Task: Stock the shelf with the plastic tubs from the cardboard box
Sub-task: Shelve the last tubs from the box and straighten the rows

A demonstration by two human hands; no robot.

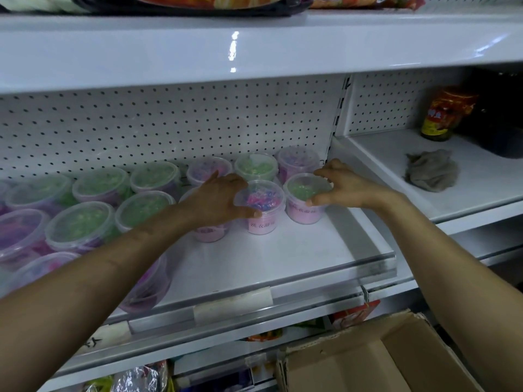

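Gripping one tub in each hand, you are setting the pair on the white shelf (297,250). Your left hand (223,196) is curling round the lid rim of the pink-and-blue tub (261,206), with the thumb at the front and the fingers over the far side. Your right hand (343,186) is pinching the green-filled tub (305,200) in much the same way, thumb low at the front edge of the lid. Both tubs are standing upright, just beside each other, in front of the back row of tubs (256,165) by the pegboard (169,123). More stocked tubs (82,224) are crowding the left of the shelf. The cardboard box (368,360) is sitting open below, at lower right, and its inside is not showing from here.

These are looking like light, thin-walled plastic pots with clear snap lids — probably stiff at the rim and springy in the wall. So I am judging the rim to be the right place to hold, since squeezing mid-wall could flex the pot or pop the lid. The smooth plastic is likely slippery, and the loose pieces inside may be sliding about if a tub is tipped — so carrying each one level and lifting your fingers straight off is looking safest. With neighbours this near, a sideways drag could be knocking one over.
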